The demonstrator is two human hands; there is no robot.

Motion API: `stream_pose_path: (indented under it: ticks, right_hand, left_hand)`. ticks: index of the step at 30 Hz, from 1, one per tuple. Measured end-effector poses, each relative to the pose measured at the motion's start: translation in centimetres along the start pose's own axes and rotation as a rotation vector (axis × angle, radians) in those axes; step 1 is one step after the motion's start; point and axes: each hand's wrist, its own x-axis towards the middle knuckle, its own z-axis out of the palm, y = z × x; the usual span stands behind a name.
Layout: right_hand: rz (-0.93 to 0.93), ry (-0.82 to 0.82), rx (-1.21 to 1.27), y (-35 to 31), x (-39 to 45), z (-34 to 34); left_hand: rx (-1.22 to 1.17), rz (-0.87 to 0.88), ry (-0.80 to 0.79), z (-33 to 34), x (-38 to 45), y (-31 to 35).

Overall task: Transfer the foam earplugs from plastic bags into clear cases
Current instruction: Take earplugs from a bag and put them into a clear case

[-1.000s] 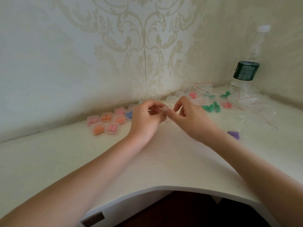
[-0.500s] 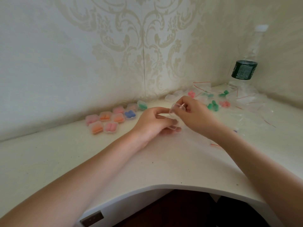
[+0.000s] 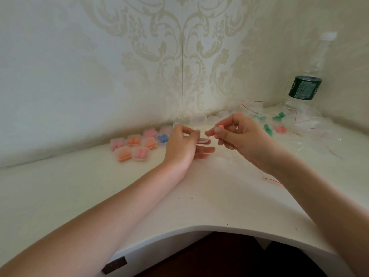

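Already, in the head view, a good part of the work can be judged done: a cluster of filled cases [image 3: 137,145] holding pink, orange and blue earplugs is seen on the bench [image 3: 199,196] to the left of the hands, near the wall. More is judged to be left: green earplugs [image 3: 267,128] and pink ones still lie among the plastic bags [image 3: 311,126] with red seal strips on the right, near a water bottle [image 3: 305,86], and a few clear cases that look empty [image 3: 199,119] are seen by the corner. The left hand [image 3: 182,145] is held just above the bench, and a clear case [image 3: 202,140] is pinched in its grip between thumb and fingers; whether the lid stands open cannot be told. The right hand [image 3: 239,134] is raised just beside it, its fingers curled, and a pink earplug [image 3: 219,127] is held narrowly at the fingertips, close to the case but not yet in it. Both forearms are stretched forward over the bench edge.
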Motion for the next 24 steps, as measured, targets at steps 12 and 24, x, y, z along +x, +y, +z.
stream_pose_path:
  ticks: [12,24]
  right_hand:
    - [-0.123,0.094,-0.115,0.2,0.0,0.6]
    - [-0.104,0.077,-0.326,0.5,0.0,0.1]
  left_hand:
    - [-0.028,0.013,-0.157,0.2,-0.2,-0.1]
    - [-0.197,-0.184,-0.347,-0.6,0.3,0.8]
